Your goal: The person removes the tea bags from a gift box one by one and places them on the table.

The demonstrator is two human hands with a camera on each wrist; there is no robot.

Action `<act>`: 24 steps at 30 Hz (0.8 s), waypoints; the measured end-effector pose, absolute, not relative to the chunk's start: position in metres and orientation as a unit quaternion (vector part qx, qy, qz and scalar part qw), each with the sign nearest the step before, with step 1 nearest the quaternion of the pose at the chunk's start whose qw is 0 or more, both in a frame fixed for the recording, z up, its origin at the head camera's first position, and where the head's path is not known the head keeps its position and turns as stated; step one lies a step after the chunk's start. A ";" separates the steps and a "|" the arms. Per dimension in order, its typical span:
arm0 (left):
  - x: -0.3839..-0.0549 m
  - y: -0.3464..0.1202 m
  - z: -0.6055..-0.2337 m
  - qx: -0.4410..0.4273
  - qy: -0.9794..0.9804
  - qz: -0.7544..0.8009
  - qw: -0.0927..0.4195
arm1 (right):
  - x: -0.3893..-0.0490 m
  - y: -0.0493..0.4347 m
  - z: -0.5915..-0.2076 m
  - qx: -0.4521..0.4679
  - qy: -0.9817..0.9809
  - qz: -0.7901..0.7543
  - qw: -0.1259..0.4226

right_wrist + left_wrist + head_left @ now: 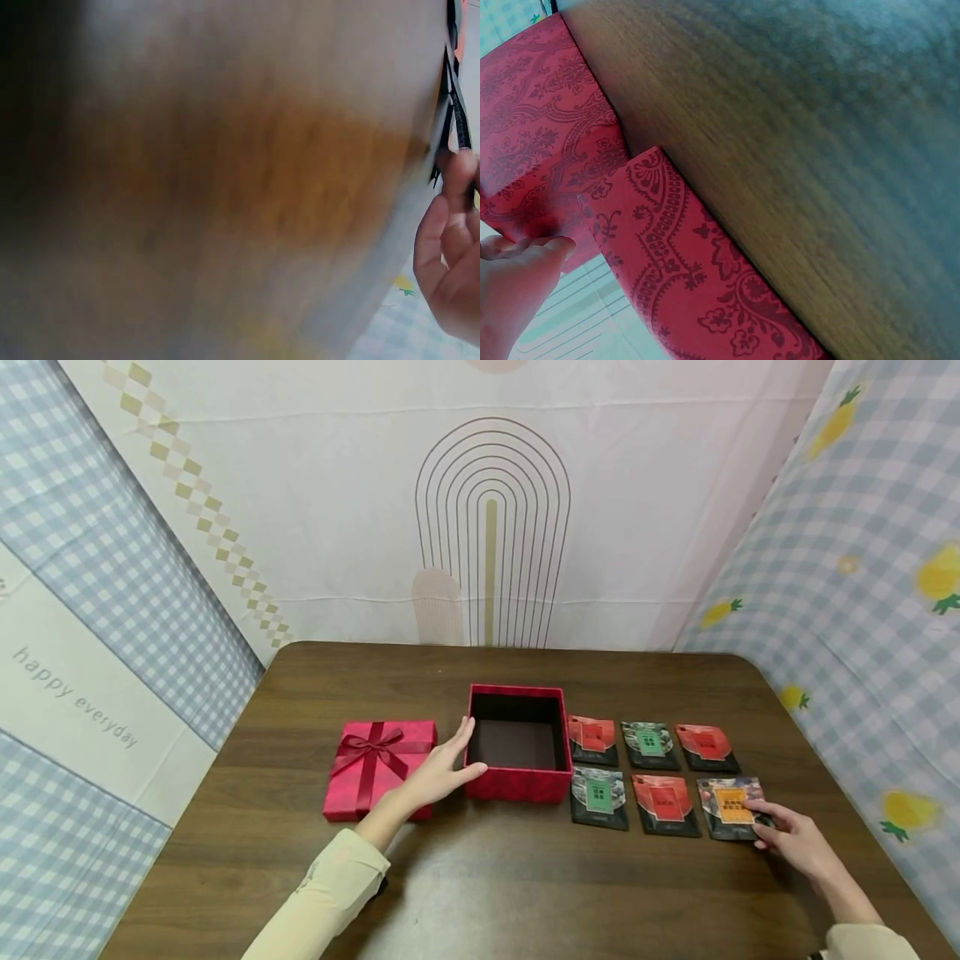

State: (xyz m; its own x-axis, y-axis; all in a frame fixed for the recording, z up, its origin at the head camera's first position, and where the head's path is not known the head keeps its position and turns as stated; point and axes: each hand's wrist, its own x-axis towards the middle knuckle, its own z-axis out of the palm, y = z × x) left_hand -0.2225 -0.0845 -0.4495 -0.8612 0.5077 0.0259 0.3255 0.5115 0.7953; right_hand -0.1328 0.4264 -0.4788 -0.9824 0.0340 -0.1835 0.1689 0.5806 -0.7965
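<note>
A red patterned gift box (517, 787) stands uncovered at mid-table, its dark inside showing. My left hand (441, 770) rests on its left side, fingers straight along the rim and thumb near the front corner. In the left wrist view the thumb (551, 247) lies against the patterned wall. At the right, my right hand (795, 839) pinches the right edge of a sachet (731, 810) with an orange label, the near right one of two rows. The right wrist view shows fingers (431, 240) around the sachet's dark edge, with that sachet seen edge-on.
Left of the box lies its red lid (348, 797) with a ribbon bow, beneath my left forearm. Several other sachets with red or green labels, such as a red one (666, 806), lie right of the box. A patterned cloth (345, 527) hangs behind the table (487, 885).
</note>
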 end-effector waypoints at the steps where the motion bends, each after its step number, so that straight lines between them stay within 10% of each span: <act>1: -0.222 -0.085 -0.449 0.241 0.863 0.432 0.106 | -0.134 0.426 -0.478 0.054 0.902 -0.423 0.075; 24: -0.223 -0.084 -0.450 0.243 0.865 0.427 0.099 | -0.144 0.424 -0.478 0.048 0.957 -0.276 0.080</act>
